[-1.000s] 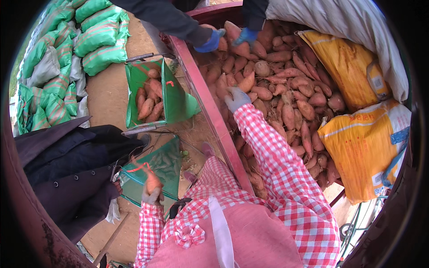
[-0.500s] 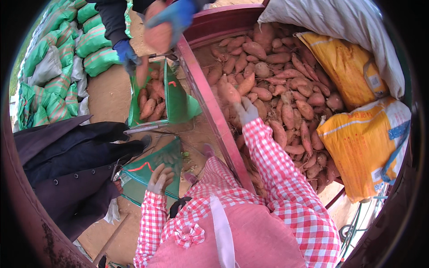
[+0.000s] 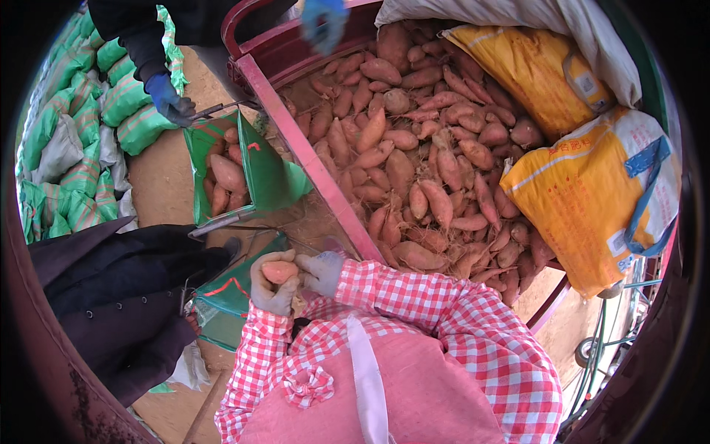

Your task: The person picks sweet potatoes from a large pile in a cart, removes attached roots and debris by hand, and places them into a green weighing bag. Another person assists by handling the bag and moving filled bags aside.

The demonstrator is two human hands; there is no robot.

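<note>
A red rail (image 3: 310, 152) runs slantwise along the cart's near edge, its lower end just beside the wearer's hands, which are outside the cart. Brown ground (image 3: 159, 174) stretches between the stacked green sacks (image 3: 133, 111) and the upright green bag (image 3: 277, 159). One sweet potato (image 3: 279, 272) sits in the left hand (image 3: 271, 292), fingers curled around it, in front of the wearer's chest. The right hand (image 3: 322, 272) meets it from the side, fingers bent; whether it grips too, I cannot tell. Across the rail lies a heap of sweet potatoes (image 3: 414, 177), too many to count. Two orange sacks (image 3: 595, 200) and one white sack (image 3: 518, 15) border it. Two blue-gloved hands (image 3: 170, 102) of a co-worker show at the far side, one blurred.
</note>
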